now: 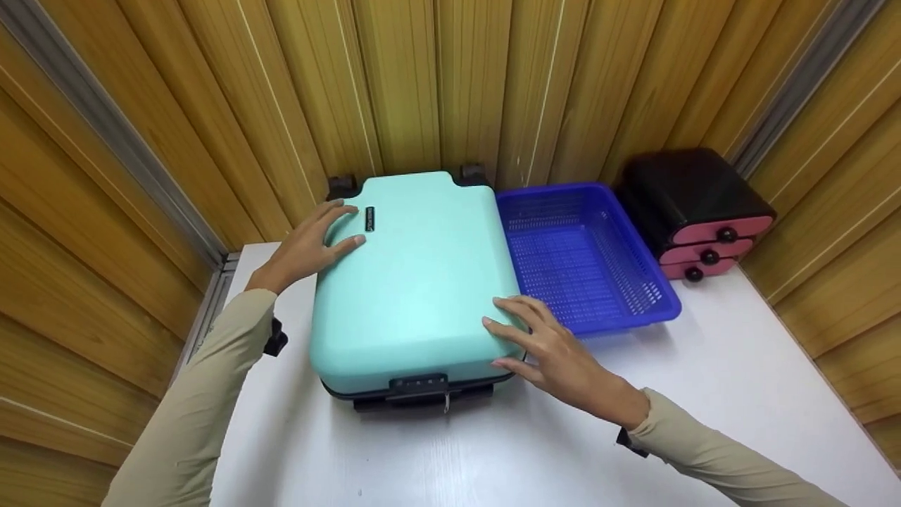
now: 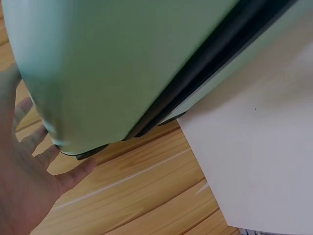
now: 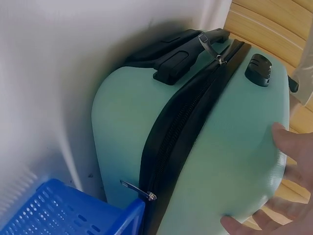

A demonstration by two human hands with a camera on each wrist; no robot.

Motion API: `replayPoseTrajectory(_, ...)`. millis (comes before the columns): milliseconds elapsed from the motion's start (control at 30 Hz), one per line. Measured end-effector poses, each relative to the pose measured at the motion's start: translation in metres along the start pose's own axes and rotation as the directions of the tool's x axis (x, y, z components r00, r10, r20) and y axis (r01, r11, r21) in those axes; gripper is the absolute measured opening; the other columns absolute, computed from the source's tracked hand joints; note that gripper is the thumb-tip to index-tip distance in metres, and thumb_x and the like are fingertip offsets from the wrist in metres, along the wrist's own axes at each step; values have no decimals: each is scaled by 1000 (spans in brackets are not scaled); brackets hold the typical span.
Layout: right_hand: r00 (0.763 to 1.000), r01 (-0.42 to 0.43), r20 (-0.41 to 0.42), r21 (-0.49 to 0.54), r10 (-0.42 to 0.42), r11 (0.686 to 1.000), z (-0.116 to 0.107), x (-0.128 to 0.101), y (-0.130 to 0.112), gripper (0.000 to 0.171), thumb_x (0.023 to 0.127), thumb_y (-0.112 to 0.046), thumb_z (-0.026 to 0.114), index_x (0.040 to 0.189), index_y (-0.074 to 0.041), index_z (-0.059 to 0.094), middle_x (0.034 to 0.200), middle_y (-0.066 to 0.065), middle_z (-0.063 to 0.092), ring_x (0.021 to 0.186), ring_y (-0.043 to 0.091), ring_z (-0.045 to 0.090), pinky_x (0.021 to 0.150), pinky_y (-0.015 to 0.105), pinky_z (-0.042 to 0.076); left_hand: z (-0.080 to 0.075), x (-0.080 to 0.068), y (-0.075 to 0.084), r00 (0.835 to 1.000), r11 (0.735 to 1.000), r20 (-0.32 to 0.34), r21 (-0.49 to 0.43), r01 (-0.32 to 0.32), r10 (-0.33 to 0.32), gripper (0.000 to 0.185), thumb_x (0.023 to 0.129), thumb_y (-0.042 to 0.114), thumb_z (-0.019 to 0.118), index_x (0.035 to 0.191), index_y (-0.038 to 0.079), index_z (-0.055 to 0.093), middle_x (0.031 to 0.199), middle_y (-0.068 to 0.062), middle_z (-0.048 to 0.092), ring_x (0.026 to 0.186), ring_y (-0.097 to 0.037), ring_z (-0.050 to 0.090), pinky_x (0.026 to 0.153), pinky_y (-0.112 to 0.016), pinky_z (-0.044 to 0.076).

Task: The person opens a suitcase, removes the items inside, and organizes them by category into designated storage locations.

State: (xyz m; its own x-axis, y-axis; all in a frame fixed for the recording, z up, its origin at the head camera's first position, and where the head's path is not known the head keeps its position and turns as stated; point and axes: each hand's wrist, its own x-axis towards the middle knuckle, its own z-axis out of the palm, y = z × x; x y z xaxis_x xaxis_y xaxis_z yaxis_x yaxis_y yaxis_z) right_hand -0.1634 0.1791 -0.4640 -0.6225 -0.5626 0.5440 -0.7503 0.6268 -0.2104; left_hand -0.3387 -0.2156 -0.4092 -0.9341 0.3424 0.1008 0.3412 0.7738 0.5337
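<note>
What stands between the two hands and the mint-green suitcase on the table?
Nothing visible. The left hand lies on the far left corner of the mint-green suitcase, and the right hand touches its near right corner.

The suitcase [image 1: 415,282] covers its own lower shell in the head view, so only a dark strip and the handle peek out at the front edge. Both wrist views crop the case hard; in the left one it's blurry too, and the left hand [image 2: 19,191] runs off the frame's corner. The right hand [image 3: 288,181] is smeared and cut by the edge. The basket [image 3: 58,210] only shows a corner there. The drawers [image 1: 693,211] are too dark on top to make out.
</note>
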Motion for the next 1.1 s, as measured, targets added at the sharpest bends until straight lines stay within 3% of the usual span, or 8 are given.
replayPoseTrajectory(367,1000,-26,-10,5,26,1000,9,-4,-4,69,78,-33,80,140,-20,54,147,12,47,136,33,39,84,37,58,1,15,-16,993,989,62,-108,105,-99,88,88,67,56,157,31,17,167,2,6,154,-32,9,116,-68,17)
replayPoseTrajectory(600,998,-66,-14,49,67,997,12,-4,-5,65,81,-30,78,141,-22,54,149,10,45,139,31,36,94,37,55,-3,28,-22,996,995,41,-57,84,-82,86,89,68,53,157,29,19,167,-1,10,153,-34,8,116,-69,13)
replayPoseTrajectory(800,997,-75,3,87,75,993,14,-3,-6,64,84,-30,75,143,-22,52,151,9,42,141,30,34,99,37,53,-5,34,-27,994,992,60,-83,92,-87,87,90,66,54,158,23,19,166,-8,12,152,-35,13,116,-68,17)
replayPoseTrajectory(1100,995,-100,20,165,98,981,8,-7,4,65,84,-29,74,144,-26,49,155,3,40,145,25,32,108,38,46,-13,20,-22,992,993,31,-5,122,-122,92,85,71,57,155,21,25,164,-13,15,149,-40,17,113,-70,22)
